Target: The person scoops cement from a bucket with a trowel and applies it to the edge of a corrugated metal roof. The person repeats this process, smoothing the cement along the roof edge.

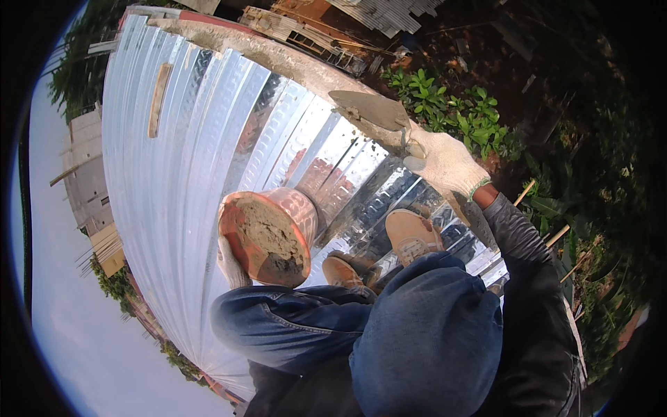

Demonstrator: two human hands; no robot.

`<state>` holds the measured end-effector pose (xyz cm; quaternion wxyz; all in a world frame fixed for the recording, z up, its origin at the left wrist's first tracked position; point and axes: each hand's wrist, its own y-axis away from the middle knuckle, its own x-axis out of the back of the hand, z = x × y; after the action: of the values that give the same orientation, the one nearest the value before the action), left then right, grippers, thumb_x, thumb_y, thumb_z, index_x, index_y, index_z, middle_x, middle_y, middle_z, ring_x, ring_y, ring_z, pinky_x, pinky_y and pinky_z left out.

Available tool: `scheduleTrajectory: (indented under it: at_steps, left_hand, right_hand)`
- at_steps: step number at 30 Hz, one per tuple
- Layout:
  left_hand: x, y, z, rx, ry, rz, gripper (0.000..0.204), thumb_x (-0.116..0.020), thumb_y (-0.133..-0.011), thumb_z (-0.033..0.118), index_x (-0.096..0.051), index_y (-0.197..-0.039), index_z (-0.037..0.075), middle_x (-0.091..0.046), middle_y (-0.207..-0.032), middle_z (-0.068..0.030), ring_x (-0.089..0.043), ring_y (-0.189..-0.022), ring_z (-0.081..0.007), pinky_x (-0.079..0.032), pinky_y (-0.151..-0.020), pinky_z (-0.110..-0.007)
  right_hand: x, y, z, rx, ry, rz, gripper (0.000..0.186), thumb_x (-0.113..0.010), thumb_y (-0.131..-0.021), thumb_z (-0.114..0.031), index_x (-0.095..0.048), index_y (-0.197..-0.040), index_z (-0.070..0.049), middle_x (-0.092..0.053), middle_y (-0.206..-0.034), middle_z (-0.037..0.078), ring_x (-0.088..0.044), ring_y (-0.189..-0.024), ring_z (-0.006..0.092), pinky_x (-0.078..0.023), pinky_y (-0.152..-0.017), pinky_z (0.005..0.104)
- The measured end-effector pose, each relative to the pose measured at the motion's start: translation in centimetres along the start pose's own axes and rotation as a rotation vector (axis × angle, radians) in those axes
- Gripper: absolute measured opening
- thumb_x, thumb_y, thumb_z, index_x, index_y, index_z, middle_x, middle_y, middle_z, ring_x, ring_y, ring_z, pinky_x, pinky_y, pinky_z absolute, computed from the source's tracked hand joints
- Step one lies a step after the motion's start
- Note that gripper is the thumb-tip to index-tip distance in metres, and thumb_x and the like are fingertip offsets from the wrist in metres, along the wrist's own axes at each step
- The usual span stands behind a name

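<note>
A round, terracotta-coloured bucket [302, 208] of wet grey-brown mortar [267, 226] is the landmark here, tipped with its mouth toward the viewer above shiny silver corrugated metal sheeting [201, 146]. At its left side is the left hand [231, 265] in a pale knit glove; its fingers are mostly hidden behind the bucket, so I cannot tell how firmly they hold. Up and right of the bucket, the right hand [448, 160], gloved alike, has its fingers curled round the handle of a grey, pointed steel trowel [372, 111]. The blade lies along a rough, mortar-topped wall edge [299, 73] beyond the bucket.

Good work here would likely mean a low blade angle, light even pressure along the edge, and a steadier, more level bucket to avoid spills.

Right of the bucket, two tan shoes [411, 233] stand on the ridged metal, and bent knees in blue jeans [427, 333] crowd the near side. Up and left lies a narrow wooden strip [159, 101]. Leafy green plants [448, 115] grow past the wall, farther right.
</note>
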<state>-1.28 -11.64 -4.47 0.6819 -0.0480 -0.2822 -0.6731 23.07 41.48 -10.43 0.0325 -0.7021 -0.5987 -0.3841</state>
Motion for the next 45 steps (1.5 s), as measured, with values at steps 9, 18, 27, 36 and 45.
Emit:
scheduleTrajectory:
  at_steps: [9, 18, 27, 36, 45]
  left_hand:
    - [-1.0, -0.1, -0.2, 0.006, 0.001, -0.015, 0.054, -0.066, -0.112, 0.046, -0.071, -0.136, -0.003, -0.074, -0.123, -0.0063, -0.069, -0.107, -0.0148, -0.056, -0.092, -0.031]
    - [-0.1, -0.1, 0.3, 0.002, -0.015, -0.009, 0.055, -0.065, -0.112, 0.046, -0.070, -0.137, -0.003, -0.074, -0.124, -0.0067, -0.069, -0.107, -0.0154, -0.056, -0.093, -0.032]
    - [0.1, -0.3, 0.1, -0.004, -0.017, -0.003, 0.056, -0.065, -0.113, 0.047, -0.070, -0.138, -0.003, -0.074, -0.125, -0.0070, -0.069, -0.108, -0.0159, -0.056, -0.093, -0.032]
    - [0.2, -0.4, 0.0, 0.004, -0.021, -0.010, 0.056, -0.065, -0.113, 0.047, -0.069, -0.139, -0.003, -0.074, -0.125, -0.0074, -0.069, -0.108, -0.0165, -0.056, -0.093, -0.033]
    - [-0.4, -0.5, -0.3, 0.013, -0.026, -0.028, 0.057, -0.065, -0.113, 0.047, -0.069, -0.140, -0.003, -0.074, -0.126, -0.0078, -0.069, -0.108, -0.0171, -0.056, -0.093, -0.033]
  right_hand:
    - [-5.5, 3.0, -0.8, 0.017, -0.117, 0.138, 0.029, -0.068, -0.101, -0.016, -0.066, -0.128, -0.007, -0.073, -0.113, 0.014, -0.072, -0.109, 0.0321, -0.059, -0.089, 0.0412]
    - [-9.0, 4.0, 4.6, 0.073, -0.588, 0.057, 0.044, -0.067, -0.106, -0.022, -0.060, -0.146, -0.007, -0.069, -0.137, 0.016, -0.067, -0.127, 0.0296, -0.056, -0.104, 0.0398]
    - [-4.4, 1.8, -2.3, 0.089, 0.025, 0.133, 0.029, -0.067, -0.100, -0.017, -0.065, -0.126, -0.003, -0.075, -0.113, 0.019, -0.075, -0.104, 0.0380, -0.060, -0.082, 0.0457]
    - [-6.7, 6.8, -3.3, -0.096, 0.107, 0.138, 0.019, -0.067, -0.101, -0.018, -0.064, -0.116, -0.008, -0.073, -0.095, 0.017, -0.073, -0.092, 0.0397, -0.058, -0.076, 0.0498]
    - [-7.4, 4.3, -0.4, 0.108, -0.022, 0.333, 0.024, -0.068, -0.099, -0.023, -0.067, -0.119, -0.009, -0.075, -0.104, 0.018, -0.073, -0.097, 0.0427, -0.059, -0.081, 0.0522]
